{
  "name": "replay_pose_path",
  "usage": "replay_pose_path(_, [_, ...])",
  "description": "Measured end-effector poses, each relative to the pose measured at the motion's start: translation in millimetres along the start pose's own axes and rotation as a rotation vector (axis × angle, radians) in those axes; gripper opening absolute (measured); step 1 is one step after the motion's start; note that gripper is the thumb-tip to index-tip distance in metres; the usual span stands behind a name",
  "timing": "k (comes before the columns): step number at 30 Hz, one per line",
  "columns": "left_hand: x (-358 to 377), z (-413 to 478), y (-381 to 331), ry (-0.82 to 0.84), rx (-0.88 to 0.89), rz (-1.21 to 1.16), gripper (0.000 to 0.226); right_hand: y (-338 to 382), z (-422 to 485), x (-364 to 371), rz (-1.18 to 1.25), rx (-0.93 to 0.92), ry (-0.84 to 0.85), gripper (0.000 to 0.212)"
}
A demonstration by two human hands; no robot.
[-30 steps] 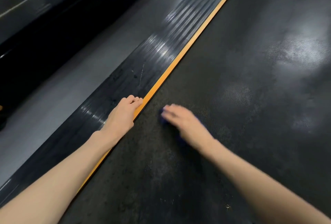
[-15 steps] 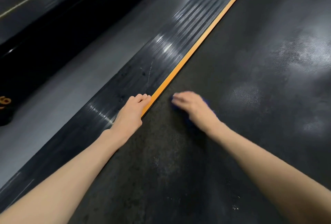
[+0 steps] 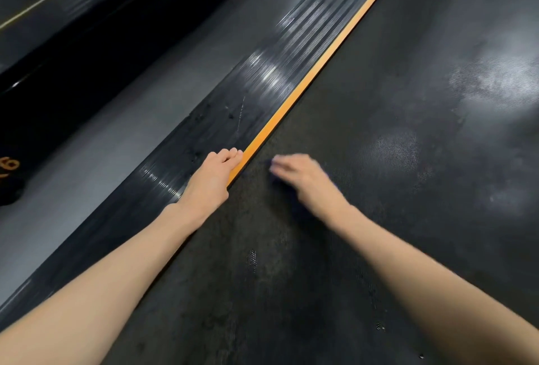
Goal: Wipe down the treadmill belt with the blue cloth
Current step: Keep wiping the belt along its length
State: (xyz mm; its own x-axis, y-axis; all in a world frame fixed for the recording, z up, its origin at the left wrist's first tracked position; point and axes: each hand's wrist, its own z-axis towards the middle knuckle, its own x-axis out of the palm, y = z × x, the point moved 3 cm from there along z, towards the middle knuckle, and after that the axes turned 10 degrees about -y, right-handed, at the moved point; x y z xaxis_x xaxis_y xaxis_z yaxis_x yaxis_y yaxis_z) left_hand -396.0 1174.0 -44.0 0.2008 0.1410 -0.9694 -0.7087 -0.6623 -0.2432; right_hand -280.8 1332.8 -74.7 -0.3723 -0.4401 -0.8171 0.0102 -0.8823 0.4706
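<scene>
Right-hand fingers [image 3: 287,164] over dimpled black belt [image 3: 408,233]

The side rail [image 3: 221,119] lies left of the belt [image 3: 379,204], with a thin strip [image 3: 306,84] between them. The left hand [image 3: 210,181] rests on the rail. The right hand [image 3: 303,178] lies on the cloth [image 3: 291,198], on the belt, nearby.

Dim overall, bright glare patches on treadmill belt [image 3: 493,84], right hand [image 3: 303,178] motion-blurred, edges stretched

A ribbed black side rail [image 3: 262,96] with an orange strip [image 3: 320,64] borders grey floor [image 3: 116,137].
</scene>
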Motion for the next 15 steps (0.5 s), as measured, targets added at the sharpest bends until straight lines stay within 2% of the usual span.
replay_pose_path(2, [0.8, -1.8, -0.6, 0.003, -0.004, -0.014, 0.072, -30.6, 11.9, -14.5, -0.033, 0.444, -0.185, 0.036])
replay_pose_path(3, [0.9, -2.9, -0.8, 0.003, -0.008, -0.016, 0.072, -24.1, 13.7, -12.3, -0.035, 0.575, -0.242, 0.039])
replay_pose_path(4, [1.0, -3.2, -1.0, 0.003, -0.011, -0.016, 0.072, -4.7, 14.0, -2.8, -0.002, 0.600, -0.247, 0.037])
replay_pose_path(6, [0.6, -2.4, -0.5, -0.001, -0.006, -0.014, 0.073, 50.7, 1.6, 26.7, 0.115, 0.429, -0.131, 0.028])
replay_pose_path(8, [-0.4, -0.4, 1.8, -0.002, 0.005, -0.005, 0.073, 102.7, -27.9, 49.4, 0.189, 0.104, 0.056, 0.034])
replay_pose_path(10, [-0.8, 0.7, 2.0, 0.012, 0.029, 0.014, 0.073, 103.5, -41.7, 43.0, 0.179, -0.205, 0.176, 0.043])
replay_pose_path(11, [0.0, 0.2, 1.8, 0.024, 0.039, 0.019, 0.074, 86.8, -38.3, 34.9, 0.150, -0.296, 0.187, 0.046])
replay_pose_path(12, [0.4, 0.0, 1.5, 0.043, 0.041, 0.015, 0.075, 66.7, -30.8, 25.7, 0.111, -0.316, 0.162, 0.045])
replay_pose_path(13, [0.3, -0.7, 1.7, 0.067, 0.035, 0.005, 0.076, 43.5, -21.0, 14.9, 0.078, -0.239, 0.088, 0.041])
replay_pose_path(15, [-2.1, -4.4, 3.7, 0.094, 0.027, -0.031, 0.077, -9.2, -9.1, -7.1, 0.018, 0.127, -0.106, 0.034])
